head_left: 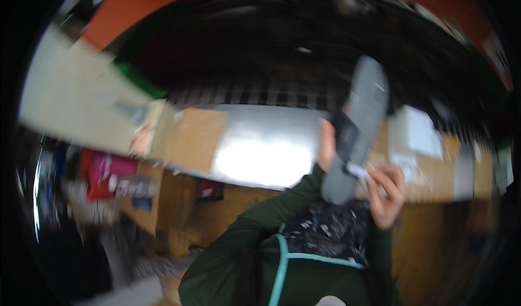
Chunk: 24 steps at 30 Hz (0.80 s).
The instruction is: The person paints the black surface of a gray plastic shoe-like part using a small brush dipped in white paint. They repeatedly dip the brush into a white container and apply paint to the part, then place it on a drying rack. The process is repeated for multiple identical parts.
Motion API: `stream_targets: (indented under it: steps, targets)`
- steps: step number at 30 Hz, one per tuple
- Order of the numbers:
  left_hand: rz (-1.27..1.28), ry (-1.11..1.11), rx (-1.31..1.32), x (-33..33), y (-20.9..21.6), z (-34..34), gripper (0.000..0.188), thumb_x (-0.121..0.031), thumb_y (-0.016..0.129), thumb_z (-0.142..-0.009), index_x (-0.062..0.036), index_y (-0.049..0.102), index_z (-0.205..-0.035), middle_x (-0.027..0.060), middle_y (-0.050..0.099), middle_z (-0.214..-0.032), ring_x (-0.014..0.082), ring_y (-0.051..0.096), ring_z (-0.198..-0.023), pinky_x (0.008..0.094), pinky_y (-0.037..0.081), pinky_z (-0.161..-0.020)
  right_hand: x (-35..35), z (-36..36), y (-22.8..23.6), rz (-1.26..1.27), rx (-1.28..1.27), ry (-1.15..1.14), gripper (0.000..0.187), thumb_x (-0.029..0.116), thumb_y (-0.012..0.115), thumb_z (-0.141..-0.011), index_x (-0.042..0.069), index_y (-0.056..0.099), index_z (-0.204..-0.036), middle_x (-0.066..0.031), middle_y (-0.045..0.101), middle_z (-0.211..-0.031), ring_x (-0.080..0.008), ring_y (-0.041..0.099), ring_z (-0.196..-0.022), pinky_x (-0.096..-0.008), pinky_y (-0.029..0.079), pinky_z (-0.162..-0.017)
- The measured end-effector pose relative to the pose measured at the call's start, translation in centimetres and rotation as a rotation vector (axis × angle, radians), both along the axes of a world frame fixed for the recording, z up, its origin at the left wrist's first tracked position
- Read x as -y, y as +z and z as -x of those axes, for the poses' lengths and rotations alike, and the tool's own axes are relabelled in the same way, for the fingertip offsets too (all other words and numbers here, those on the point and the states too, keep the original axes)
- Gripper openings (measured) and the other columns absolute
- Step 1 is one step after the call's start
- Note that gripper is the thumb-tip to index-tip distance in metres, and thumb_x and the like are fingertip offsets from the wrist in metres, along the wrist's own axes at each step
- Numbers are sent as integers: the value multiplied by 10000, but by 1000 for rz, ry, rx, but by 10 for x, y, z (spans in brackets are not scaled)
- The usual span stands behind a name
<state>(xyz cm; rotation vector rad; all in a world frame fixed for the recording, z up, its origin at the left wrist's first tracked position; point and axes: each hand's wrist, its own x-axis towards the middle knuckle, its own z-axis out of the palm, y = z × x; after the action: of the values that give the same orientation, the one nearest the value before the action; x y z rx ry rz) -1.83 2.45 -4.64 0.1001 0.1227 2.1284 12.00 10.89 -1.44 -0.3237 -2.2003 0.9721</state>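
Observation:
A grey slide sandal (370, 97) with a dark strap (345, 135) is raised over the front of the worktop, sole tilted upright. My left hand (326, 146) grips it at the strap from the left side; the thumb shows, while most of the fingers are hidden behind the sandal. Near the sandal's lower end, my right hand (388, 193) pinches a small white piece (356, 170), perhaps paper or cloth, between thumb and fingers. That piece lies against the sandal's edge. Motion blur softens the details.
A shiny metal plate (271, 146) spans the worktop, with brown cardboard (198, 139) at its left. White stacked pieces (415, 135) lie on the right. A dark conveyor-like area (244, 51) lies beyond. A pale panel (76, 94) stands left, above red and pink bags (108, 170).

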Motion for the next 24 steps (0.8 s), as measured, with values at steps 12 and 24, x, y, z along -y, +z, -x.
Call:
stream_targets:
  steps: [12, 24]
  targets:
    - [-145, 481, -265, 21, -24, 24, 661, -548, 288, -1030, -54, 383, -1459, 38, 561, -1293, 82, 546, -1098, 254, 431, -986, 16, 56, -35, -353, -279, -32, 224, 0, 655, -893, -36, 677, -1113, -122, 554, -1047, -228, 579, -958, -327, 484, -840]
    - [-200, 330, -716, 41, -35, 68, 731, -405, 669, -849, -53, 350, -1404, 32, 469, -1343, 169, 441, -1216, 346, 311, -1069, -94, -17, -76, 1048, -168, 299, 311, 94, 578, -952, 109, 567, -1262, -90, 607, -1003, -206, 602, -887, -331, 477, -941]
